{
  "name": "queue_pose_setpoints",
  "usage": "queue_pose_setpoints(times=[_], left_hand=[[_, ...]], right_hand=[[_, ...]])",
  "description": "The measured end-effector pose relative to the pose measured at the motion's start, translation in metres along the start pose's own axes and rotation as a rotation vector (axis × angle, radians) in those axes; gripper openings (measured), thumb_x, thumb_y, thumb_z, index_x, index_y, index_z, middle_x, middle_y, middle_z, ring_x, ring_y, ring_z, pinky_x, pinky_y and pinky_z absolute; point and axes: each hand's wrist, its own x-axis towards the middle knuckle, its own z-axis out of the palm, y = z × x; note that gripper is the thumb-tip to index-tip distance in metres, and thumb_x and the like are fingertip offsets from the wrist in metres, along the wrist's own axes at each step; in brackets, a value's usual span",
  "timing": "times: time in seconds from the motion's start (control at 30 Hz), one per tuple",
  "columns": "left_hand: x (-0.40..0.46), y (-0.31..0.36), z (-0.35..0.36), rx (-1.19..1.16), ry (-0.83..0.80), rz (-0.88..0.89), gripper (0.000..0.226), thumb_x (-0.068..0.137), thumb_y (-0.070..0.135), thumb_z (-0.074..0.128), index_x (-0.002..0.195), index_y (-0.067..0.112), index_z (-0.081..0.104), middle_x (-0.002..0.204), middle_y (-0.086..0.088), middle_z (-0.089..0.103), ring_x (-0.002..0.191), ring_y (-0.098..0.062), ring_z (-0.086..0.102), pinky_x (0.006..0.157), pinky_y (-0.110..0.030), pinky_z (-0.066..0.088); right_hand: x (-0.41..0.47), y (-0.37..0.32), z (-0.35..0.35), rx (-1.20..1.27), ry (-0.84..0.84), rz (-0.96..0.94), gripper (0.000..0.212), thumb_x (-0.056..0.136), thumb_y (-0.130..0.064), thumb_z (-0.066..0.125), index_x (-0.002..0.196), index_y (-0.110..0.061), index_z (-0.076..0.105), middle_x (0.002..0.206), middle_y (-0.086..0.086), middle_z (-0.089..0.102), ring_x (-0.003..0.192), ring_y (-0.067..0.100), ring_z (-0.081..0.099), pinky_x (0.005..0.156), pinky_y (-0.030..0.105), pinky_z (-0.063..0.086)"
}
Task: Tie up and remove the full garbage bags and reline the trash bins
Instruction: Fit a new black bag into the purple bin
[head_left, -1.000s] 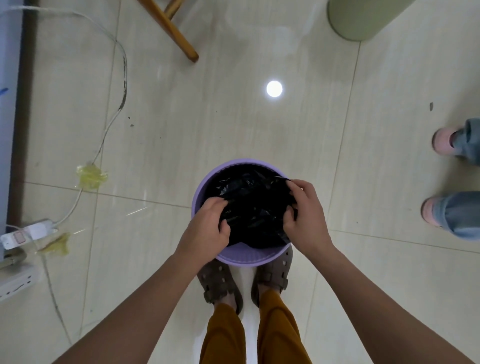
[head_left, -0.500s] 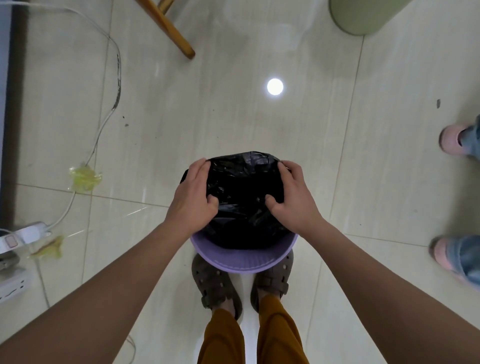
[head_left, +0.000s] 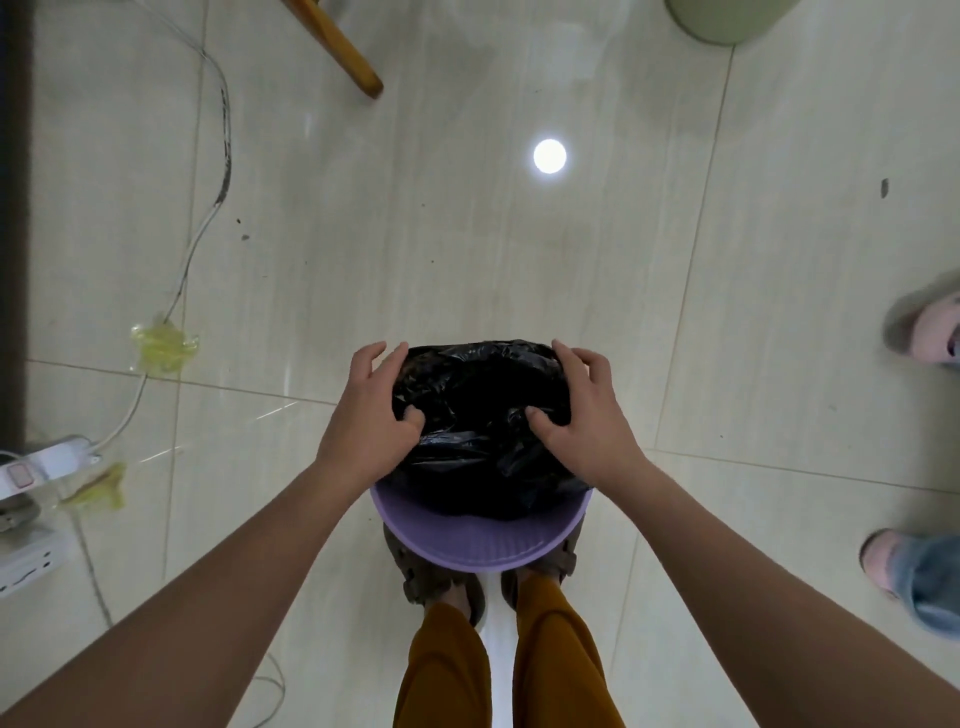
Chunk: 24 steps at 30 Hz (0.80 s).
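Looking straight down at a purple trash bin (head_left: 480, 540) standing on the tiled floor (head_left: 467, 234) directly in front of brown sandals (head_left: 441, 582) and mustard trousers (head_left: 452, 670). Lining the bin, and bulging over its far rim, a black garbage bag (head_left: 480, 410), its crinkled plastic covering the whole opening so that only the near arc of the bin's rim is showing. Gripping the bag's left side with the left hand (head_left: 366, 421): fingers (head_left: 371, 358) slightly spread and wrapping down the outer flank, thumb pressing into the plastic on top. Gripping the bag's right side with the right hand (head_left: 584, 423) in mirror fashion, fingers (head_left: 584, 358) slightly spread over the outside, thumb digging into a fold on top. Both forearms reaching in from the near corners toward the bin. Lying well to the left of the bin, a white power strip (head_left: 47, 460) with a white cable (head_left: 208, 156) running away across the floor, fixed down by a patch of yellowish tape (head_left: 163, 348). Slanting in far beyond the bin, a wooden leg (head_left: 340, 49); far beyond and to the right, the base of a pale green container (head_left: 727, 18). Standing well to the right of the bin, another person's pink slippers (head_left: 930, 332) and blue jeans cuff (head_left: 935, 587). Glaring on the floor beyond the bin, a round lamp reflection (head_left: 549, 156).
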Motion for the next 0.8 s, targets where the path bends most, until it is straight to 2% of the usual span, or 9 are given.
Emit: queue_pose_setpoints(times=[0.17,0.23,0.33,0.47,0.53,0.6,0.67,0.73,0.8], left_hand=[[-0.046,-0.001,0.008,0.069,0.088,-0.062,0.071,0.088,0.017,0.062,0.151,0.019,0.028,0.139,-0.008,0.036,0.105,-0.024,0.056,0.088,-0.037,0.05],[-0.057,-0.004,0.015,-0.023,0.086,-0.119,0.073,0.091,0.014,0.06,0.153,0.021,0.022,0.135,-0.01,0.042,0.109,-0.022,0.054,0.09,-0.032,0.046],[-0.059,-0.005,0.022,-0.202,0.087,-0.169,0.075,0.091,0.002,0.055,0.154,0.021,0.019,0.14,-0.011,0.044,0.126,-0.021,0.044,0.098,-0.021,0.031],[-0.042,-0.006,0.014,-0.288,0.134,-0.11,0.078,0.086,-0.011,0.048,0.153,0.02,0.022,0.15,-0.004,0.037,0.138,-0.019,0.036,0.113,-0.027,0.027],[-0.031,-0.004,0.007,-0.3,0.176,-0.058,0.08,0.084,-0.012,0.05,0.153,0.02,0.023,0.151,-0.003,0.036,0.138,-0.015,0.035,0.114,-0.025,0.026],[-0.027,-0.001,0.005,-0.276,0.222,0.0,0.08,0.083,-0.012,0.054,0.152,0.016,0.025,0.147,-0.006,0.035,0.131,-0.004,0.033,0.106,-0.004,0.022],[-0.033,0.004,0.008,-0.252,0.237,-0.012,0.078,0.084,-0.009,0.057,0.151,0.016,0.027,0.147,-0.009,0.029,0.125,0.0,0.032,0.097,0.005,0.018],[-0.044,0.008,0.013,-0.243,0.248,-0.091,0.079,0.085,-0.004,0.062,0.151,0.02,0.026,0.147,-0.011,0.022,0.121,-0.01,0.039,0.101,-0.006,0.026],[-0.053,0.01,0.018,-0.278,0.276,-0.178,0.08,0.084,0.0,0.067,0.149,0.02,0.025,0.139,-0.01,0.024,0.107,-0.011,0.042,0.098,-0.017,0.033]], right_hand=[[-0.051,0.007,0.008,-0.076,0.113,0.068,0.067,0.094,-0.031,0.058,0.152,-0.031,0.023,0.154,0.007,0.019,0.138,0.029,0.03,0.11,0.043,0.037],[-0.064,0.012,0.014,0.046,0.108,0.131,0.067,0.096,-0.024,0.056,0.152,-0.036,0.021,0.151,0.006,0.023,0.133,0.026,0.036,0.109,0.036,0.038],[-0.067,0.017,0.018,0.17,0.104,0.119,0.069,0.096,-0.01,0.052,0.153,-0.033,0.02,0.14,0.007,0.04,0.119,0.007,0.039,0.102,0.02,0.031],[-0.048,0.019,0.01,0.192,0.16,0.035,0.068,0.093,0.0,0.049,0.152,-0.024,0.026,0.138,0.008,0.047,0.121,0.008,0.041,0.105,0.02,0.03],[-0.036,0.017,0.006,0.196,0.215,-0.003,0.067,0.092,0.001,0.05,0.151,-0.023,0.029,0.138,0.006,0.047,0.121,0.004,0.04,0.104,0.012,0.028],[-0.03,0.013,0.006,0.203,0.258,-0.013,0.066,0.093,-0.001,0.052,0.151,-0.026,0.03,0.139,0.005,0.044,0.119,0.001,0.038,0.102,0.005,0.026],[-0.034,0.009,0.01,0.214,0.267,0.028,0.064,0.096,-0.006,0.053,0.15,-0.03,0.03,0.141,0.006,0.038,0.125,0.008,0.038,0.105,0.012,0.029],[-0.044,0.005,0.016,0.243,0.262,0.104,0.062,0.097,-0.009,0.054,0.149,-0.034,0.031,0.143,0.007,0.032,0.127,0.016,0.041,0.109,0.025,0.035],[-0.054,0.001,0.022,0.293,0.265,0.167,0.059,0.097,-0.013,0.056,0.146,-0.036,0.034,0.14,0.004,0.032,0.121,0.016,0.047,0.106,0.029,0.04]])
